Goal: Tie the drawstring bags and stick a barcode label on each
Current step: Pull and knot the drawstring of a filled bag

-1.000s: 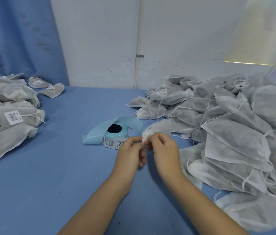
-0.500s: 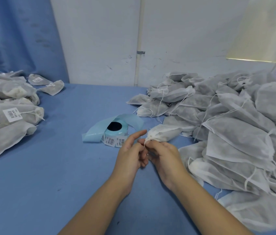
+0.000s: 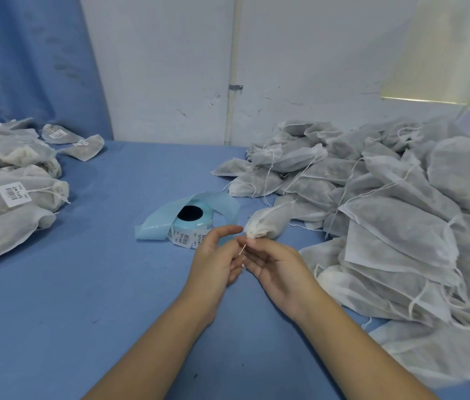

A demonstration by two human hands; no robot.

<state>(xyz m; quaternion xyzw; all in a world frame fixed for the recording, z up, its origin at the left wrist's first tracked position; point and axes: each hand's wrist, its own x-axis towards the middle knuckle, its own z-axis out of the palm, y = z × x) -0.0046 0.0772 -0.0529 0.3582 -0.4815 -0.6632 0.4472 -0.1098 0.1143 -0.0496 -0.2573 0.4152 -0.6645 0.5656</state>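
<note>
Over on the left sits a heap of white non-woven drawstring bags already tied shut (image 3: 11, 220), and one of them shows a white barcode label (image 3: 14, 194) on its side. They lie on a blue cloth-covered table (image 3: 83, 298).

Near the middle of the table lies a pale blue roll of barcode labels (image 3: 192, 226), with a loose tail of backing paper curling round it.

Just in front of the roll is the person's left hand (image 3: 216, 261), forefinger held straight out and the other fingers loosely curled. I cannot tell whether it has hold of anything.

A thin white drawstring (image 3: 243, 249) runs between the two hands. The right hand (image 3: 274, 267) lies palm-up, its thumb and fingertips pinching that string right below the gathered mouth of a small filled white fabric bag (image 3: 271, 223). The bag rests on the table just beyond the fingers, beside the roll.

To the right spreads a large pile of untied white drawstring bags (image 3: 401, 212), strings trailing loose.
</note>
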